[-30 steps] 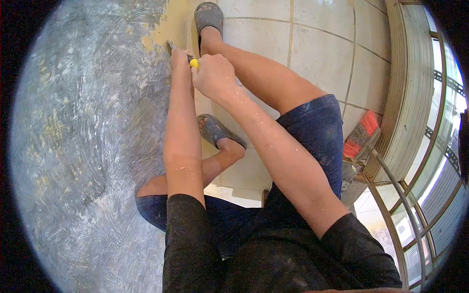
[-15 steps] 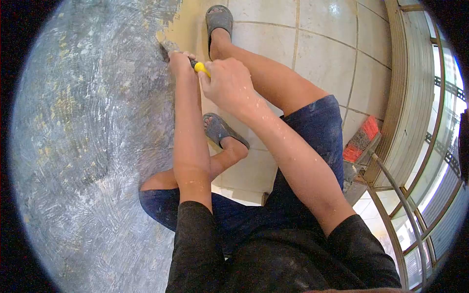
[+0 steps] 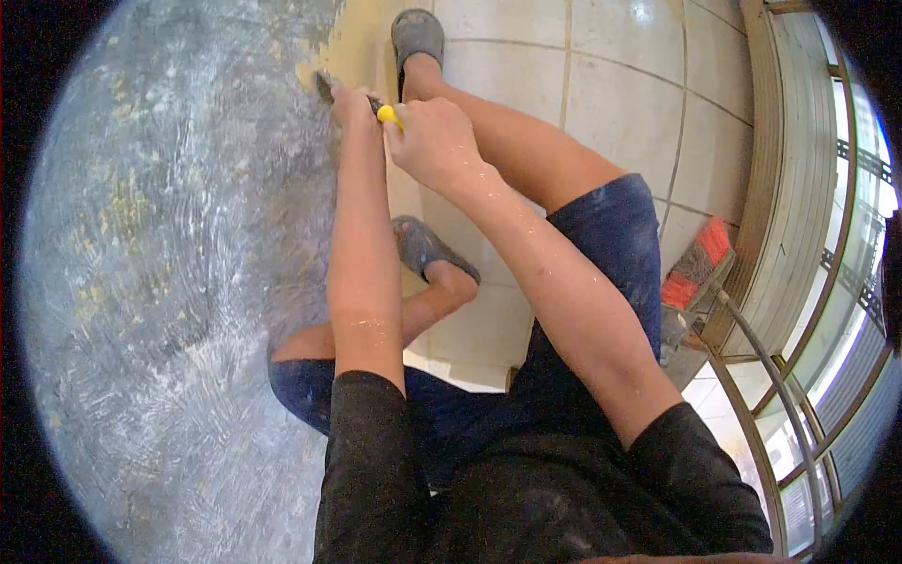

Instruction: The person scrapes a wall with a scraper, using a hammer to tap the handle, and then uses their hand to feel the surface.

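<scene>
Scraping, head view: both hands on one tool at the wall's base.
Scraper [image 3: 357, 97]: yellow handle, grey blade, pressed on the grey plastered wall [image 3: 178, 263] beside yellow paint.
Left hand [image 3: 348, 101]: clenched near the blade.
Right hand [image 3: 434, 141]: fist around the handle.
Floor: pale tiles [image 3: 620, 85].

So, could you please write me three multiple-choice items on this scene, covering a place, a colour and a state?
1. Where does the scraper blade meet the surface?
A. at the edge of the grey coating
B. on the broom
C. on the railing

2. What colour is the scraper's handle?
A. yellow
B. blue
C. green

3. How is the right hand?
A. shut on the scraper
B. open, flat on tile
C. resting on a knee

Answers: 1 A, the blade sits where the grey coating meets bare yellow; 2 A, yellow shows between the hands; 3 A, its fingers wrap the handle, with the left hand pressing near the blade.
</scene>
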`<state>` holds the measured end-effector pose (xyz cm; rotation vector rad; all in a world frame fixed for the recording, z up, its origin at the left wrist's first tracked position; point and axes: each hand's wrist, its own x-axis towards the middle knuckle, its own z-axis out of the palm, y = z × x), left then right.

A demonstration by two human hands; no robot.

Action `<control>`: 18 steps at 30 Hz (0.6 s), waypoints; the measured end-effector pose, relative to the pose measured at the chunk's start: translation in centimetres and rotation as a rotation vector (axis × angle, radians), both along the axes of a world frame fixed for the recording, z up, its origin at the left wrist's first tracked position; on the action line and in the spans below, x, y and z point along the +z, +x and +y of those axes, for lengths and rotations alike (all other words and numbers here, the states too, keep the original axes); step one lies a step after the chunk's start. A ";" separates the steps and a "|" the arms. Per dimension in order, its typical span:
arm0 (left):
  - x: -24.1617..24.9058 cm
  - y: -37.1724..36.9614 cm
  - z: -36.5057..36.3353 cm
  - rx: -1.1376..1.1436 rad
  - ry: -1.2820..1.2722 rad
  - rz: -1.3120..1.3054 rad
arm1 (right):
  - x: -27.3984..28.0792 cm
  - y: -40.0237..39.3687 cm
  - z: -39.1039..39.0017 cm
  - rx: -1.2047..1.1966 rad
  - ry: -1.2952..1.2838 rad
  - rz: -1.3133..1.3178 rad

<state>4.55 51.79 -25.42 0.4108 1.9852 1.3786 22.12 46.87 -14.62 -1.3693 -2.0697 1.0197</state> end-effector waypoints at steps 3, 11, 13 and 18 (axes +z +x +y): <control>1.9 0.9 -0.3 0.294 -0.108 -0.199 | 0.7 1.1 -0.7 0.034 0.019 0.013; 0.4 1.2 1.0 0.217 -0.001 -0.135 | -1.2 0.6 0.6 -0.008 0.064 0.041; 0.6 1.2 0.0 0.315 -0.080 -0.242 | -0.6 1.0 -0.1 -0.041 0.091 0.093; 2.5 0.4 -2.7 0.081 0.037 -0.049 | 2.5 0.4 -2.5 0.024 0.015 -0.044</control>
